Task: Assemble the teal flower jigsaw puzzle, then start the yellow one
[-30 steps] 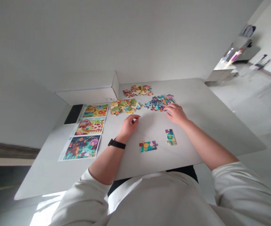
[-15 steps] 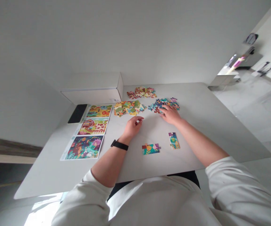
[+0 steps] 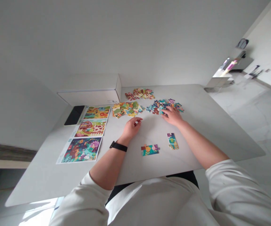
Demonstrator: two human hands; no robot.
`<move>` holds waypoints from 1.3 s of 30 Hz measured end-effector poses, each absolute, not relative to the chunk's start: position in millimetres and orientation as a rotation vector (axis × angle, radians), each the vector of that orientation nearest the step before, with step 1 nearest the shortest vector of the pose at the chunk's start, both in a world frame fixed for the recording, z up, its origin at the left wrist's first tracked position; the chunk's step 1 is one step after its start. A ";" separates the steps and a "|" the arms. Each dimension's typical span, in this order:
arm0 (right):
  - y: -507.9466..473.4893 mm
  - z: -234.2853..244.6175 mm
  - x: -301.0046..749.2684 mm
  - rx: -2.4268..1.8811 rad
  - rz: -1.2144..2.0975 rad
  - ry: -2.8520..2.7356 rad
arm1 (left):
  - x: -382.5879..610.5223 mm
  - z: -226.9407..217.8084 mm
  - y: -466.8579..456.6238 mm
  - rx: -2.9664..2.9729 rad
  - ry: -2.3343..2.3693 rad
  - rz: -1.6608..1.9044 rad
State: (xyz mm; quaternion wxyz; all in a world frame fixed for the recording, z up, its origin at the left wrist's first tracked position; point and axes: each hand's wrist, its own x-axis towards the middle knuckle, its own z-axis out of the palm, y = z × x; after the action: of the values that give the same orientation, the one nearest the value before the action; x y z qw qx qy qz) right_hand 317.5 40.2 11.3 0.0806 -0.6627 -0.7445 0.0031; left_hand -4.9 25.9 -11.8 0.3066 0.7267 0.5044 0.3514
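Note:
My right hand [image 3: 174, 116] rests on a heap of dark blue and teal jigsaw pieces [image 3: 157, 106], fingers spread and touching the pieces at its right side. Loosely curled on the table, my left hand [image 3: 132, 127] has thumb and fingers close together; a small pale patch shows between them, and I cannot make out whether it is a thing. Near me lie two joined strips of puzzle: a wider one with an orange plant [image 3: 150, 150] and a narrow upright one [image 3: 172, 141].
Farther back are a yellow-green heap of pieces [image 3: 127, 109] and a reddish heap [image 3: 142, 93]. To the left, three printed pictures [image 3: 82, 150] lie in a column beside a black phone [image 3: 74, 115]. A white box [image 3: 88, 97] stands against the wall.
My right hand has shifted slightly right over the blue heap, and some pieces there have spread to the right. The left hand stays curled in place. The view has shifted a little.

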 end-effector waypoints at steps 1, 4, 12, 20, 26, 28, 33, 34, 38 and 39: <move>40.0 10.1 316.5 -1.962 0.021 -2.243 | -5.1 -12.0 26.0 1.926 1.335 0.927; 38.2 7.4 313.3 -1.917 0.063 -2.308 | -5.8 -12.9 26.8 1.934 1.336 0.921; 37.9 11.2 321.6 -1.899 -0.028 -2.154 | -5.0 -11.3 25.2 1.913 1.322 0.923; 50.6 11.8 316.0 -2.062 0.052 -2.106 | -6.9 -9.6 25.6 1.934 1.351 0.885; 45.7 8.5 313.7 -1.749 0.181 -2.233 | -10.5 -10.0 25.4 1.939 1.338 0.904; 46.2 8.9 325.9 -1.725 0.170 -2.171 | -11.6 -9.3 25.1 1.943 1.344 0.902; 50.3 8.9 372.2 -2.001 0.094 -1.808 | -14.9 -8.0 23.6 1.961 1.348 0.872; 50.6 8.1 378.8 -2.074 0.093 -1.746 | -15.4 -8.0 22.9 1.964 1.344 0.870; 50.8 3.6 382.4 -2.208 0.064 -1.701 | -14.9 -6.2 17.6 1.978 1.328 0.932; 50.8 2.5 378.9 -2.196 0.054 -1.730 | -13.6 -4.4 15.9 1.991 1.319 0.953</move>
State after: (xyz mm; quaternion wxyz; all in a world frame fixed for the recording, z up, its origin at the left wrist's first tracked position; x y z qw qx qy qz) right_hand 378.9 50.8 2.5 0.1717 -0.7737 -0.6096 0.0190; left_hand -13.6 15.9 -4.4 0.2813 0.7430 0.4923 0.3557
